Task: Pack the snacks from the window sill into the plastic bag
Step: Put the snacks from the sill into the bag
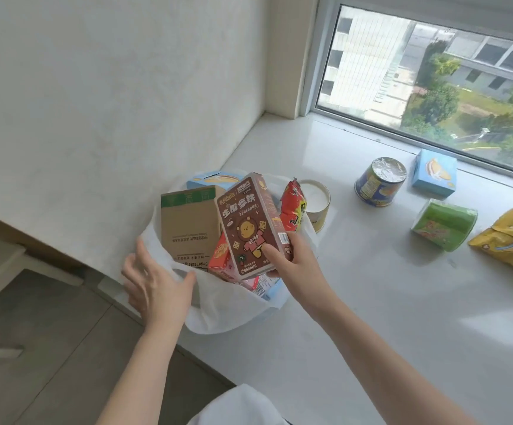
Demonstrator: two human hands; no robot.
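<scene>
Right hand (pixel 295 265) gripping brown carton (pixel 253 223) at its lower right corner: thumb flat across the front face, other fingers curled round the back, mostly hidden. Carton tilted, top leaning toward 11 o'clock, held over the open mouth of the white plastic bag (pixel 230 308), lower end down among the packed items

Left hand (pixel 154 280) at the bag's rim at 8 o'clock, fingers spread and nearly straight, thumb pressing into the bag's edge, holding the mouth open

Already in bag: cardboard box (pixel 187 222) upright at 10 o'clock of the carton, light blue box (pixel 212 178) behind it at 12, red packet (pixel 293 207) at 2 o'clock poking over the rim, red-orange pack (pixel 220 254) underneath the carton

Still on window sill (pixel 371 302): white cup (pixel 318 202) just beside the bag at 2 o'clock, blue tub (pixel 379 180) on its side, blue box (pixel 434 173) near the window frame, green packet (pixel 444 223), yellow bag (pixel 509 240) at far 3 o'clock; all well apart from both hands
</scene>
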